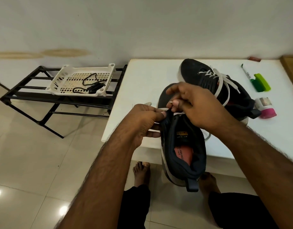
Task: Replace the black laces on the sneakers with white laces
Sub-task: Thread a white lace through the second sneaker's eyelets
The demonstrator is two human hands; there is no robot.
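My left hand [145, 123] grips the collar edge of the near sneaker [183, 146], thumb pressed on the white lace [162, 109] where it crosses the rim, and my right hand [192, 104] pinches the lace tip between thumb and forefinger just above the upper eyelets. This shoe hangs partly off the front edge of the tabletop [142, 76], heel toward me, so I judge that a slack left grip could let it tip down toward my feet. The stiff tip is small; if it slips from my pinch or misses the eyelet I would have to fish for it again, and a hard pull could leave the two ends uneven.

The far sneaker [213, 86] lies on the tabletop already strung in white, ends loose and untied. The black laces [91, 85] sit in the white basket [63, 76] on the dark rack [26, 91], well apart from me.

My right hand covers the eyelet rows of the near sneaker, so I cannot tell how many are threaded, nor which hole the tip is aimed at. The marker [246, 73] and the green and pink things beside it I cannot identify
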